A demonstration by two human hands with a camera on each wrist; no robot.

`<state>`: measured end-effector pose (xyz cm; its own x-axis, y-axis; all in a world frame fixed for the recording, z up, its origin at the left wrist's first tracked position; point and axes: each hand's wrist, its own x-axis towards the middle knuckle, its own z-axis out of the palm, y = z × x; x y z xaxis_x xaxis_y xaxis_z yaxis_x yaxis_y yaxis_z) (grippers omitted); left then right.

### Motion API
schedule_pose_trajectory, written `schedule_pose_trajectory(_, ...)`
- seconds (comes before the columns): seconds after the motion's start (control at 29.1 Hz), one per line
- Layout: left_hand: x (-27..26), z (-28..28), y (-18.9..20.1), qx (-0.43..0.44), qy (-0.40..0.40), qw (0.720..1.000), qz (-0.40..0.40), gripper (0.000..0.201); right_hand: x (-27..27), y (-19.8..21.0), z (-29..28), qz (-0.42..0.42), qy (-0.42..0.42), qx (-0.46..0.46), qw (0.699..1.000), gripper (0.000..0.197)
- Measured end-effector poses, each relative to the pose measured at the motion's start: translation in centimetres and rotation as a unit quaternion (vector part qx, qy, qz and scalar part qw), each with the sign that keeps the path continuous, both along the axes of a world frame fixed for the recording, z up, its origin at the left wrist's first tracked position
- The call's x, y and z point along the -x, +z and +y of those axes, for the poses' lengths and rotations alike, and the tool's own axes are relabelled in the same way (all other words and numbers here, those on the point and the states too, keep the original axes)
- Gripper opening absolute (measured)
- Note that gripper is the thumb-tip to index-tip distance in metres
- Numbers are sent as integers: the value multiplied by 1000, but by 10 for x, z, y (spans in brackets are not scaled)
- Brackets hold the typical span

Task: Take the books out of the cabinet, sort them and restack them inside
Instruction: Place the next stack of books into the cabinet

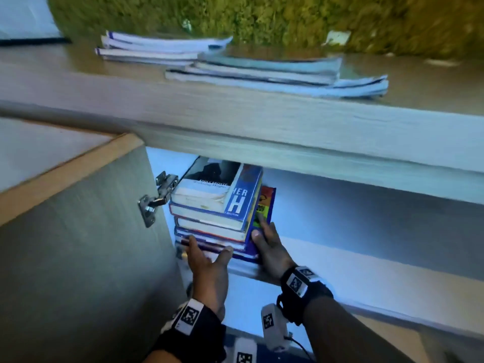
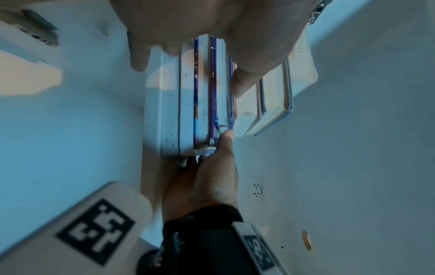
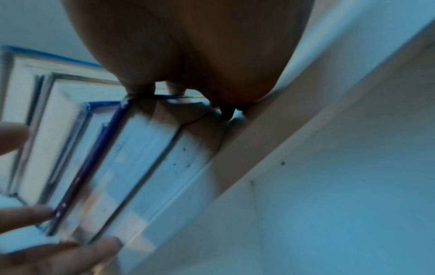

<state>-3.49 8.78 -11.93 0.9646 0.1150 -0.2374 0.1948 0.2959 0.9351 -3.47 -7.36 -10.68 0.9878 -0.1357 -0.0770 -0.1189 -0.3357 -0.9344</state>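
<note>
A stack of books (image 1: 209, 203) lies flat at the left end of the cabinet shelf (image 1: 353, 258), with a pale paperback and a blue hardback on top. My left hand (image 1: 207, 260) touches the front page edges of the lowest books, thumb spread wide and fingers reaching toward the left front corner. My right hand (image 1: 269, 242) lies along the stack's right side against a colourful cover, its thumb at the front corner. The left wrist view shows the stack (image 2: 183, 104) between my left hand (image 2: 188, 22) and right hand (image 2: 212, 182). The right wrist view is blurred, showing the stack (image 3: 132, 167) below my right hand (image 3: 200, 55).
The cabinet door (image 1: 78, 244) stands open on the left, its metal hinge (image 1: 157, 197) beside the stack. Two piles of thin books (image 1: 162, 47) (image 1: 267, 72) lie on the wooden cabinet top (image 1: 235, 119). A green textured wall rises behind.
</note>
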Motion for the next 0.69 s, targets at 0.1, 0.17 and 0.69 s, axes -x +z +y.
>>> schedule_pose_trajectory(0.1,-5,5,12,13,-5,998,56,102,6,23,-5,34,10,-41,999,60)
schedule_pose_trajectory(0.17,2,11,25,-49,-40,991,121,96,29,52,-5,48,-3,-29,998,40)
schedule_pose_trajectory(0.69,74,54,465,-249,-198,921,-226,38,159,472,-1,-23,0,-85,996,29)
